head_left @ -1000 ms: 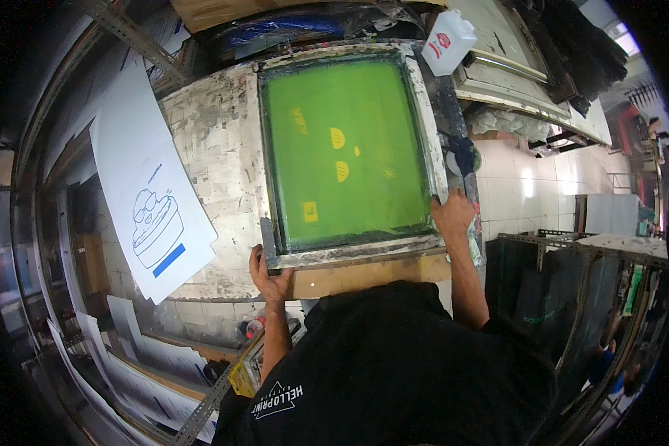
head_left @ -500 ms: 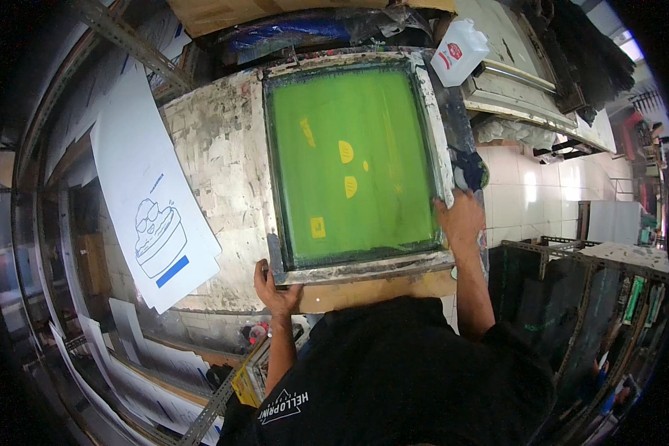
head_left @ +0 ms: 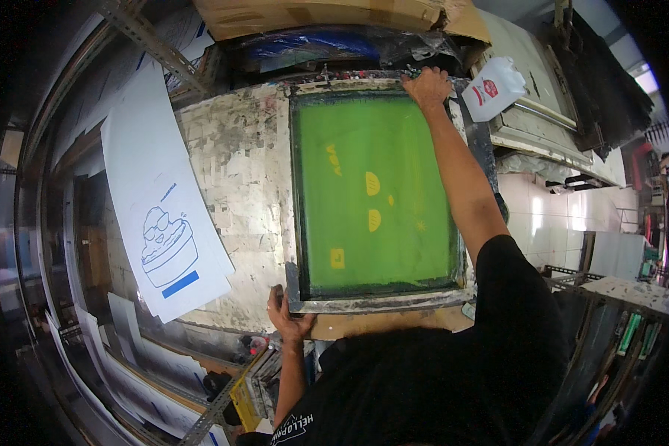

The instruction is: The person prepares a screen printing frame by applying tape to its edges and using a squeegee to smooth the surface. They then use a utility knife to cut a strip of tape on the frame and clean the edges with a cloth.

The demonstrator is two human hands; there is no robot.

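A screen printing frame (head_left: 379,305) with green mesh and yellow open shapes lies on the worn, paint-marked table (head_left: 234,171) in front of me. My left hand (head_left: 291,318) grips its near left corner, thumb and fingers around the edge. My right arm reaches across the right side of the mesh. At the far right corner, my right hand (head_left: 428,88) has its fingers bent over the far rail; what lies under the fingertips is hidden. Left of the frame are white printed sheets (head_left: 167,215) with a blue line drawing of a figure in a tub.
A white plastic jug (head_left: 492,89) stands past the far right corner. Cardboard (head_left: 334,18) and plastic-wrapped material lie behind the table. Metal racks with sheets (head_left: 137,349) line the left side. Another metal rack (head_left: 624,297) stands at the right.
My right hand has moved from the frame's near right side to its far right corner. My left hand stays at the near left corner. The view has shifted slightly.
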